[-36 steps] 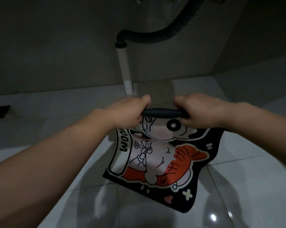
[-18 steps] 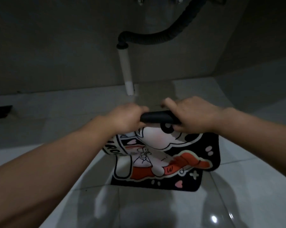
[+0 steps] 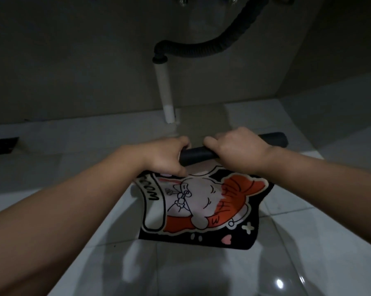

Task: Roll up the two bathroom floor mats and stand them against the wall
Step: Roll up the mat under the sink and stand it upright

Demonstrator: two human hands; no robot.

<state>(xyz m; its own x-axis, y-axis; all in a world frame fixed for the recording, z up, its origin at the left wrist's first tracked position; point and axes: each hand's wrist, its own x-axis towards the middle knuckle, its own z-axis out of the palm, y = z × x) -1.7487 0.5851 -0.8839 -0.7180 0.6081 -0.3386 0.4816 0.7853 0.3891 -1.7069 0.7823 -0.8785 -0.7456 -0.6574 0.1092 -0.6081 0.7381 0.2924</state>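
Note:
A black floor mat with a white and orange cartoon print hangs in the air, its top part wound into a dark roll. My left hand grips the roll's left part. My right hand grips it further right, and the roll's right end sticks out past that hand. The loose lower part dangles above the floor. A second mat, plain grey-brown, lies flat on the floor beyond my hands, partly hidden by them.
A white drain pipe rises from the floor by the back wall and joins a black corrugated hose. A dark floor drain sits at far left. Glossy white tiles cover the floor; a side wall closes the right.
The roll has grown and its right end now pokes out past my right hand. The hanging part is shorter and has swung, showing more of the orange print.

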